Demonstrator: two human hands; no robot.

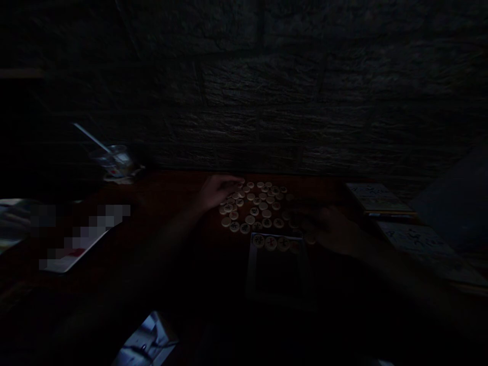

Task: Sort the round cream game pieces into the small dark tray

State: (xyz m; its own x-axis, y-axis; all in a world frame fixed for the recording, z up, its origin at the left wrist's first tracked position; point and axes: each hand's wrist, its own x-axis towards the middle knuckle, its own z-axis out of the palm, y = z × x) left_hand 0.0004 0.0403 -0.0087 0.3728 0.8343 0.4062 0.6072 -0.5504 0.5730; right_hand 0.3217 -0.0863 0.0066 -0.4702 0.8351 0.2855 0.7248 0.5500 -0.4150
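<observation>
Dozens of pale round pieces [263,206], loads of them with characters on top, sit in a loose spread on a dark reddish wooden table [152,185]. It's seriously dim, so bear with me on details. Some pieces overlap or touch, others lie a bit apart. Just on the near side of the spread there's a shallow rectangular tray [249,267], with four pieces lined up side by side along its far edge, at least one with a red mark. The rest of its inside is too dark to read.

Left hand [218,191] is at the far left edge of the spread, fingers reaching out over the pieces there; can't tell if it's pinching one. Right hand [330,229] is over on the right edge, low by the pieces, and it's so shadowy I honestly can't say if it's closed on anything.

Further right, two flat booklets [377,197] with dark brushy writing lie one nearer than the other. Far left has a clear cup [121,161] with a pale straw [91,136] leaning left. Nearer on that side is a flat, partly pixelated item [84,249], plus a shiny bluish packet [148,339] down at the bottom. Rough stone-block wall [263,76] runs behind it all.
</observation>
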